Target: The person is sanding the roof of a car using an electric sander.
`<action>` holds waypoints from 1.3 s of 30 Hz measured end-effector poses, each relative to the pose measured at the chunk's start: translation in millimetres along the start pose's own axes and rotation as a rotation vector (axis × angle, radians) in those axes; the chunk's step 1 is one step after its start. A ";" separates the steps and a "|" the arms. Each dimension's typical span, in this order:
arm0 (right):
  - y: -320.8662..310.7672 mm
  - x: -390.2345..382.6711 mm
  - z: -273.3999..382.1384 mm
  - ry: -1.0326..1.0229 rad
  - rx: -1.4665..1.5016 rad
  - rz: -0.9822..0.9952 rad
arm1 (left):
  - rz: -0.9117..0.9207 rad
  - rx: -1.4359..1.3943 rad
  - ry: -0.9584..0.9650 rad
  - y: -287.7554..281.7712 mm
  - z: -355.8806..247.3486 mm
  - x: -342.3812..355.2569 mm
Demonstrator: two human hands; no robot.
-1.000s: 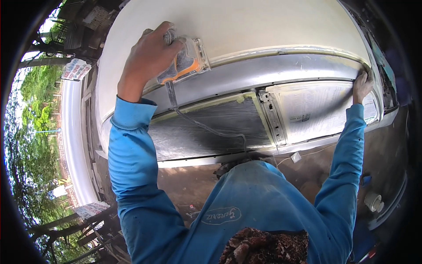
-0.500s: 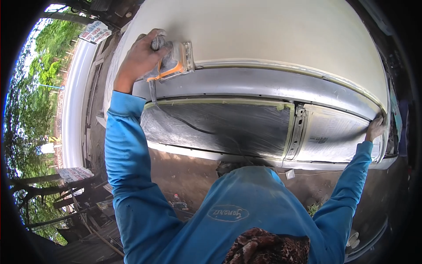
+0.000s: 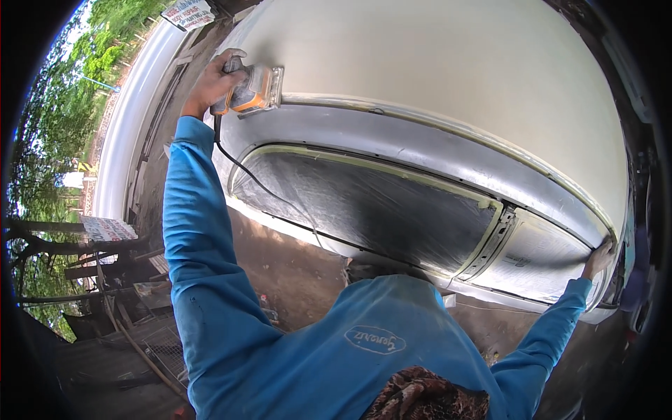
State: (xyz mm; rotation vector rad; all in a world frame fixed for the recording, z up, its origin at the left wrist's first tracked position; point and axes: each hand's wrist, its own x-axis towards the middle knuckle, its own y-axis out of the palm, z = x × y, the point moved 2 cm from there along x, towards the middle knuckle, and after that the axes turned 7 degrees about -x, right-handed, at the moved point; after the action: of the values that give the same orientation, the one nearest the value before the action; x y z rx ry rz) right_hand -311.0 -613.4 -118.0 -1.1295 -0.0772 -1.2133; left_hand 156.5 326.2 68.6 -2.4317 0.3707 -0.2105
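Observation:
My left hand (image 3: pixel 213 82) is wrapped round a dusty grey and orange power sander (image 3: pixel 253 89). The sander's pad lies against the left part of the vehicle's roof, close to the trim line along its edge. A dark cord (image 3: pixel 255 179) hangs from the sander and runs down across the covered side window (image 3: pixel 350 203). Far to the right, my right hand (image 3: pixel 599 260) rests on the roof edge (image 3: pixel 607 231) near the pillar, its fingers stretched along it and partly hard to make out. The roof (image 3: pixel 434 63) is pale cream; below it runs a bare grey band (image 3: pixel 392 133).
Plastic film and masking tape cover the long window; a paler sheet (image 3: pixel 533 257) covers the smaller one. A white, rounded long surface (image 3: pixel 136 119) stands at the left, with trees (image 3: pixel 52 140) beyond. Wood scraps and wire mesh (image 3: pixel 166 350) lie at lower left.
My left hand and the sander appear farther left and slightly higher along the roof edge. The whole view has tilted, and my right hand stays at the right roof edge.

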 end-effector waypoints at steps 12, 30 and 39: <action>2.5 5.2 -13.2 0.126 -0.013 -0.031 | -0.225 0.462 0.266 123.7 -133.0 -24.3; -6.3 9.3 -3.4 0.120 0.097 0.044 | -0.236 0.473 0.296 138.3 -143.4 -23.7; 2.1 -10.5 83.2 0.158 -0.177 -0.016 | -0.243 0.415 0.053 -8.2 3.0 5.7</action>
State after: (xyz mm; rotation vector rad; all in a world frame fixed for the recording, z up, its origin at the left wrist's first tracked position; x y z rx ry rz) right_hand -272.5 -546.9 -84.5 -1.1831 0.1433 -1.3394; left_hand 164.4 332.3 71.9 -2.0568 0.0435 -0.4142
